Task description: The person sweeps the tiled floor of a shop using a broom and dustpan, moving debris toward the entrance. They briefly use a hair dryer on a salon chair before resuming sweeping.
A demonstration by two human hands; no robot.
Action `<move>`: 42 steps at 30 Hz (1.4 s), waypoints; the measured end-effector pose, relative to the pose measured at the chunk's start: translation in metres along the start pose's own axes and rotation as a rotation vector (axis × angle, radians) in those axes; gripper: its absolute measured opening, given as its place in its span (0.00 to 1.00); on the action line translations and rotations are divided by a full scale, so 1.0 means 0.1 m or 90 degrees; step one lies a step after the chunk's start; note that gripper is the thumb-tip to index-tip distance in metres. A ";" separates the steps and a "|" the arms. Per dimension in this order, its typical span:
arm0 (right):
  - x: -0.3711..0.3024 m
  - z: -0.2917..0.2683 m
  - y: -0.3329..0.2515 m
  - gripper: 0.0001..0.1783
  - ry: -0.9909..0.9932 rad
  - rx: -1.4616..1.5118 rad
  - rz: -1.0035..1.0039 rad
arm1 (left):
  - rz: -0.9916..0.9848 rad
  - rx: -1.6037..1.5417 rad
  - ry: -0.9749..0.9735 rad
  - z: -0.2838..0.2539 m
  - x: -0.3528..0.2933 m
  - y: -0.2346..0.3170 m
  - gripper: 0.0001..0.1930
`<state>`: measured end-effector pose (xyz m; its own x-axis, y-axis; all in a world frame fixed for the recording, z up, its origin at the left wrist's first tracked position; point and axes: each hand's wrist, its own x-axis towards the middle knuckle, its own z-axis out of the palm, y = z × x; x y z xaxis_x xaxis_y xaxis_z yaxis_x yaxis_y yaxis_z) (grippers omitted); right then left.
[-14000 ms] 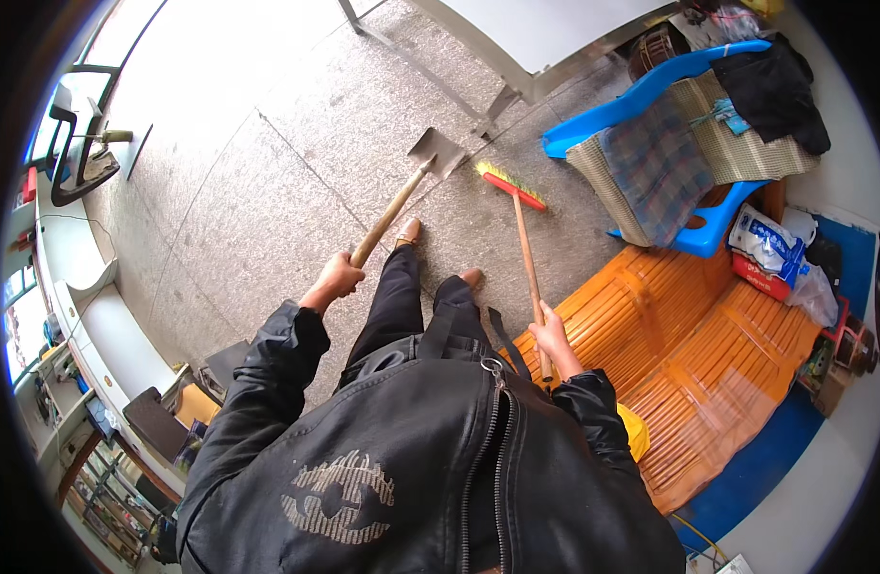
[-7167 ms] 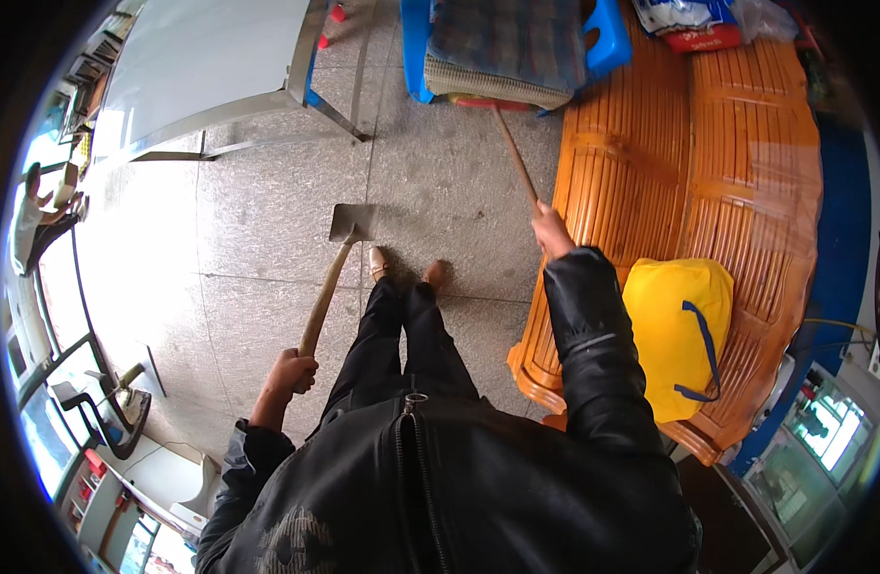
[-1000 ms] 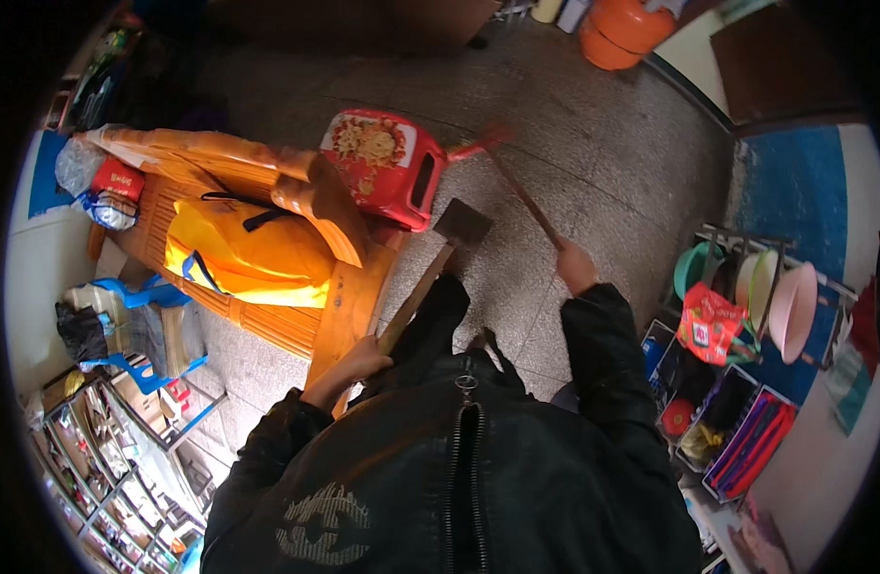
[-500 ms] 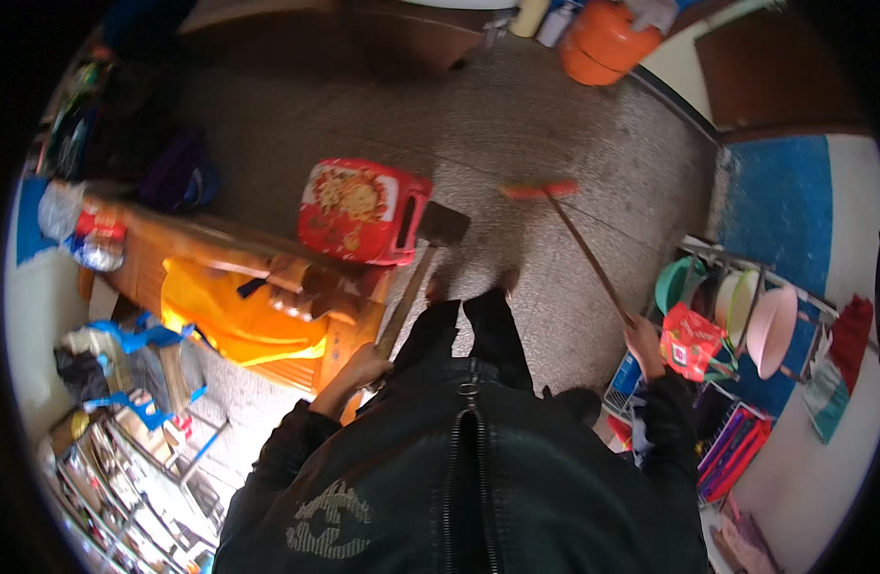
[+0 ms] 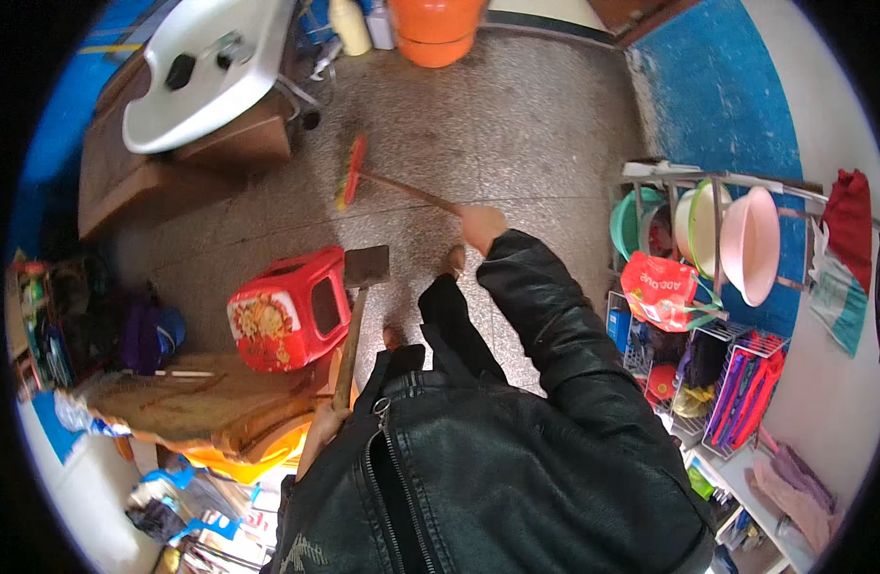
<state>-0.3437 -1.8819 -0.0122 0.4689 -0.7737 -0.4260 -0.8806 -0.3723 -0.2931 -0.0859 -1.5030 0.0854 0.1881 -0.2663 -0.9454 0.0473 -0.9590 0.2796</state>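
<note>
My right hand is stretched forward, closed round the upper end of a broom's wooden handle. The broom reaches off to the left, its red and yellow bristle head on the speckled floor. Low at my left side, my left hand is wrapped round the wooden handle of a long-handled dustpan with a flat dark rectangular pan. That pan is right beside a red plastic stool with a food picture on its top. My fingers are partly hidden on both handles.
A white wash basin on a brown base stands far left, with an orange bucket-like container at the far wall. On the right, a rack holds plastic basins and a red bag. A wooden bench lies left.
My right hand has swung the broom forward and leftward, so its head now points left. My view has turned and shifted; the wash basin shows fully now. Both hands keep their holds.
</note>
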 end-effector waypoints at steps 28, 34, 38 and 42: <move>-1.45 0.38 2.93 0.15 0.185 0.339 0.572 | 0.107 0.445 -0.202 1.12 0.85 4.64 0.05; -3.44 1.10 0.81 0.23 0.001 0.414 0.801 | 0.076 0.542 -0.243 1.28 1.14 5.15 0.05; -3.86 0.43 0.18 0.20 -0.086 0.535 0.971 | 0.245 0.724 -0.364 1.55 1.05 5.40 0.06; -3.95 0.52 0.11 0.19 0.041 0.507 0.998 | 0.055 0.725 -0.311 1.78 1.22 5.36 0.07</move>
<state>-0.5350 -1.5540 0.1079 -0.7318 -0.1498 -0.6648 -0.2051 0.9787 0.0052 -0.2120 -2.0672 0.0898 -0.2484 -0.1061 -0.9628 -0.8711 -0.4103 0.2699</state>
